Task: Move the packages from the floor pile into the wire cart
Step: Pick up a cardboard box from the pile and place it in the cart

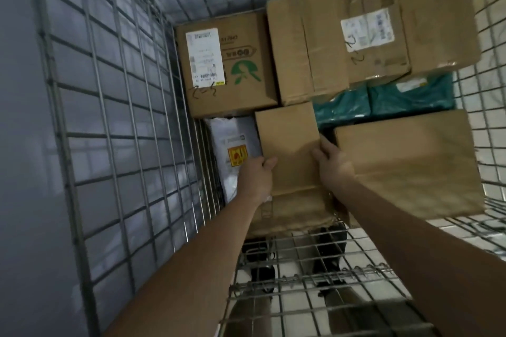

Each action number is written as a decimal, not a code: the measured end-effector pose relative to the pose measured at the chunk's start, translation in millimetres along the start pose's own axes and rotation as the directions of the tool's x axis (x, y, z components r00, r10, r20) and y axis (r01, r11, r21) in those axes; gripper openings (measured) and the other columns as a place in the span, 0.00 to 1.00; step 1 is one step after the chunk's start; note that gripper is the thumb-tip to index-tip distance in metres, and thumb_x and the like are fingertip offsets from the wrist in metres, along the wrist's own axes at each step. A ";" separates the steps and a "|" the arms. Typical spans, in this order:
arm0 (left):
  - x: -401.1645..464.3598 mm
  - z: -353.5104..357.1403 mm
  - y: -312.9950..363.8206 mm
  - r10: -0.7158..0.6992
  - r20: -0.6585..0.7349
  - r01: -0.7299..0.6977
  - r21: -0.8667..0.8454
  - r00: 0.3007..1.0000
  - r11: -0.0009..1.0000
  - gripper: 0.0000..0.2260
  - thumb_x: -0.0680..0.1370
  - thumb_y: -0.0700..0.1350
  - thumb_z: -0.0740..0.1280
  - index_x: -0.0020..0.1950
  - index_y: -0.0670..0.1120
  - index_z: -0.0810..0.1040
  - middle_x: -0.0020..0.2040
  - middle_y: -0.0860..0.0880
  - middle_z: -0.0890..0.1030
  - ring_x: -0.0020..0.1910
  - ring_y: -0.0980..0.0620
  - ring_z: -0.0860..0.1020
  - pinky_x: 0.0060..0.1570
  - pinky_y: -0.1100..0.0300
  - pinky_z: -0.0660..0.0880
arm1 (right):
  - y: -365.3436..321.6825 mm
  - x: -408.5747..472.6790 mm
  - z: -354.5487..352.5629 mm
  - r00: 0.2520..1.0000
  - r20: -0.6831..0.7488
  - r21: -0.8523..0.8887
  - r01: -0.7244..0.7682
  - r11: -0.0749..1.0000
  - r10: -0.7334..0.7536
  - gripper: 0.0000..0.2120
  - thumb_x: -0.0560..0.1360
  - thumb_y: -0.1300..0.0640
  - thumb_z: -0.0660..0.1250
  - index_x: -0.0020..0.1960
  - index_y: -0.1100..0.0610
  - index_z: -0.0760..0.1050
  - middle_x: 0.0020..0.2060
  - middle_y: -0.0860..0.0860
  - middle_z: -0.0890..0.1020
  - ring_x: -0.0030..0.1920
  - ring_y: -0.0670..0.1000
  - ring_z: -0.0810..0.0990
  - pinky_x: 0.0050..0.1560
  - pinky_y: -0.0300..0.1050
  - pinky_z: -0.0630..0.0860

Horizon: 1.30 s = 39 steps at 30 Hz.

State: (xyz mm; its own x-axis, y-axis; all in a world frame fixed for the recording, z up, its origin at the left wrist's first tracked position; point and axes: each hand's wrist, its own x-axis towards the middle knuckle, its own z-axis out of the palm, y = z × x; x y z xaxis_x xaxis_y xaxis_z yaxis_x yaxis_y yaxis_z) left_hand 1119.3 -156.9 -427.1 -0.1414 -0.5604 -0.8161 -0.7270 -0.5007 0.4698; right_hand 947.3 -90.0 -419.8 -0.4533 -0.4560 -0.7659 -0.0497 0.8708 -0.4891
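I look down into the wire cart. Both arms reach in over its near wall. My left hand grips the left edge of a plain brown cardboard box, and my right hand grips its right edge. The box stands low in the cart's middle, between a white plastic mailer on its left and a large brown box on its right. The box's lower part is hidden behind my hands.
Further back lie a box with a green logo and white label, a tall taped box, a labelled box and teal bags. A grey wall runs along the left. My shoes show through the near wire wall.
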 end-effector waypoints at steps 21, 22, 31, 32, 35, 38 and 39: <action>-109.4 -90.5 87.8 0.238 0.012 -0.217 0.463 0.971 0.859 0.26 0.86 0.56 0.63 0.79 0.43 0.67 0.64 0.43 0.80 0.51 0.44 0.81 0.48 0.50 0.78 | -73.0 -119.4 -97.5 0.966 0.088 -0.365 0.257 0.895 -0.242 0.28 0.84 0.46 0.62 0.82 0.48 0.61 0.77 0.52 0.70 0.73 0.56 0.72 0.69 0.48 0.69; -135.0 -101.8 112.0 0.285 0.025 -0.257 0.518 0.958 0.816 0.26 0.85 0.58 0.63 0.79 0.46 0.68 0.61 0.46 0.81 0.47 0.46 0.81 0.47 0.51 0.79 | -87.4 -142.6 -122.0 0.956 0.083 -0.413 0.289 0.864 -0.280 0.27 0.84 0.45 0.62 0.81 0.48 0.63 0.77 0.53 0.70 0.73 0.56 0.72 0.69 0.49 0.69; -425.4 -147.9 342.0 0.670 0.271 -0.463 0.878 0.691 0.123 0.26 0.78 0.70 0.62 0.69 0.54 0.75 0.64 0.51 0.81 0.54 0.49 0.80 0.42 0.56 0.72 | -172.2 -413.0 -375.7 0.836 -0.080 -0.665 0.360 0.654 -0.542 0.30 0.83 0.36 0.60 0.80 0.49 0.65 0.75 0.53 0.73 0.70 0.56 0.76 0.67 0.52 0.73; -455.8 -139.0 365.2 0.703 0.293 -0.477 0.876 0.648 0.075 0.26 0.78 0.69 0.62 0.69 0.55 0.75 0.64 0.52 0.81 0.55 0.49 0.80 0.44 0.56 0.72 | -167.8 -440.2 -405.3 0.821 -0.120 -0.670 0.348 0.656 -0.558 0.30 0.83 0.37 0.60 0.80 0.49 0.65 0.75 0.53 0.73 0.69 0.56 0.76 0.68 0.51 0.72; -543.6 -92.0 421.6 0.793 0.355 -0.507 0.859 0.495 -0.069 0.25 0.78 0.67 0.63 0.71 0.56 0.74 0.65 0.53 0.80 0.59 0.50 0.80 0.52 0.55 0.75 | -137.1 -516.0 -489.2 0.772 -0.282 -0.674 0.264 0.690 -0.570 0.30 0.81 0.35 0.61 0.79 0.46 0.65 0.73 0.52 0.75 0.65 0.56 0.79 0.65 0.52 0.74; -611.4 -28.7 460.4 0.816 0.439 -0.538 0.821 0.375 -0.194 0.28 0.78 0.67 0.62 0.73 0.55 0.72 0.66 0.53 0.80 0.60 0.50 0.79 0.54 0.54 0.76 | -98.0 -580.6 -556.4 0.731 -0.396 -0.673 0.181 0.717 -0.556 0.30 0.81 0.34 0.61 0.79 0.44 0.65 0.73 0.50 0.75 0.67 0.55 0.78 0.66 0.53 0.75; -631.1 -6.0 470.8 0.821 0.459 -0.552 0.804 0.340 -0.221 0.29 0.78 0.68 0.62 0.74 0.55 0.71 0.67 0.53 0.79 0.61 0.50 0.79 0.55 0.53 0.77 | -83.1 -599.5 -576.2 0.718 -0.427 -0.669 0.157 0.726 -0.549 0.30 0.81 0.34 0.61 0.79 0.43 0.65 0.73 0.50 0.75 0.68 0.55 0.77 0.66 0.54 0.75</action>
State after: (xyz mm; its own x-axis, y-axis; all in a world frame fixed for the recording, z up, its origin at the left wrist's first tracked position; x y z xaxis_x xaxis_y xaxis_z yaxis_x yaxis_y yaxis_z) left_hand 870.3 -42.9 311.1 -0.9531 -0.2991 -0.0462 -0.3019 0.9503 0.0759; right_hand 710.4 216.8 320.5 -0.6786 -0.7272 -0.1029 -0.7029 0.6837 -0.1960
